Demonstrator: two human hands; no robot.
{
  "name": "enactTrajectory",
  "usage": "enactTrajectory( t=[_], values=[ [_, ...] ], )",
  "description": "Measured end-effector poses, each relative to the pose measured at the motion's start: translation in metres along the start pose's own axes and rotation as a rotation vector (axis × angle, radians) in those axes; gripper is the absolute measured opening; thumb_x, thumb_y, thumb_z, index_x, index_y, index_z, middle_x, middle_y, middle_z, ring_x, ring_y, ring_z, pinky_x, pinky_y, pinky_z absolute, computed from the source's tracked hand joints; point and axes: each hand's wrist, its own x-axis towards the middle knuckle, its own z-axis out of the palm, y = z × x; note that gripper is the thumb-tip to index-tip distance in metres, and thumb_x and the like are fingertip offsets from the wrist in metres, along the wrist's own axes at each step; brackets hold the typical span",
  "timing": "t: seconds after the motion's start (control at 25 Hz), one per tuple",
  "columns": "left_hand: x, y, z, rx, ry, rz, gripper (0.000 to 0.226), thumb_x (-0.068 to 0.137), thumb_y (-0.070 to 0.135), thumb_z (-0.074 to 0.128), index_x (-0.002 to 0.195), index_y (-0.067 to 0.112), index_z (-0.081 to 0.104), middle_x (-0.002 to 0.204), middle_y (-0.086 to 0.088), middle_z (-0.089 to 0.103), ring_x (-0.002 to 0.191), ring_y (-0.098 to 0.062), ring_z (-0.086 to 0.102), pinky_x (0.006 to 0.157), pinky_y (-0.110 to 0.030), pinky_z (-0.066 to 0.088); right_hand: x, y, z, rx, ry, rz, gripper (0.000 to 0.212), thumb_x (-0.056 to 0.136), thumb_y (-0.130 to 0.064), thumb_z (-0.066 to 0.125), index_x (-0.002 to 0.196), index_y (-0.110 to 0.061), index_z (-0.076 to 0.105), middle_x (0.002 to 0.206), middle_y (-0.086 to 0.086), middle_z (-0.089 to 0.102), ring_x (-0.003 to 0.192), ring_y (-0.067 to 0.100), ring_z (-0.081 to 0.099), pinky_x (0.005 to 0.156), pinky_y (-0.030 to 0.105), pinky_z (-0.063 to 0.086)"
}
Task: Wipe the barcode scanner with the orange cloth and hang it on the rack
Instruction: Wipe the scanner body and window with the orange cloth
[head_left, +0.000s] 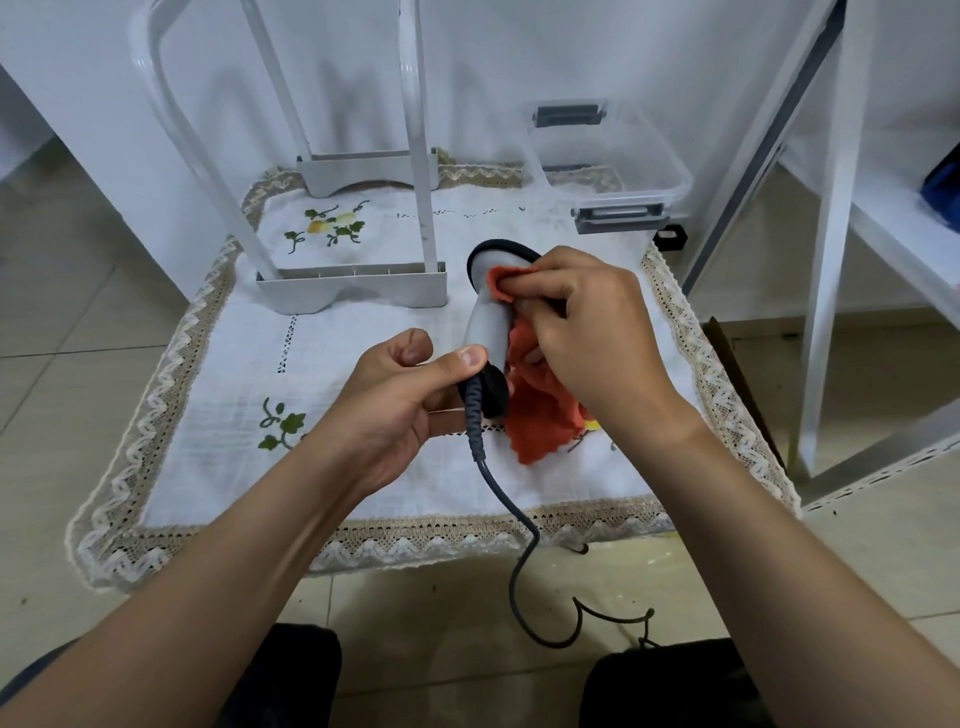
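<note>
The barcode scanner is grey with a black head and a black base, held above the cloth-covered table. My left hand grips its lower end, where a dark cable leaves and trails down to the floor. My right hand presses the orange cloth against the scanner's upper handle; the rest of the cloth hangs down beneath the hand. The white rack stands just behind and to the left of the scanner, its tall tubes rising out of the top of the view.
A white embroidered tablecloth with a lace border covers the low table. A clear plastic box sits at the back right. White shelving stands to the right. My knees show at the bottom, over the tiled floor.
</note>
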Motion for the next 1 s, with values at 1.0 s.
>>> enactTrajectory(
  t=[1.0],
  values=[
    [0.007, -0.006, -0.003, 0.021, 0.092, -0.038, 0.050, 0.072, 0.011, 0.078, 0.076, 0.023, 0.030, 0.099, -0.039, 0.071, 0.086, -0.045, 0.073, 0.055, -0.031, 0.057, 0.006, -0.008, -0.035, 0.299, -0.177, 0.282, 0.024, 0.090, 0.005, 0.072, 0.083, -0.018, 0.078, 0.084, -0.003, 0.071, 0.048, 0.022, 0.071, 0.046, 0.036, 0.061]
  ],
)
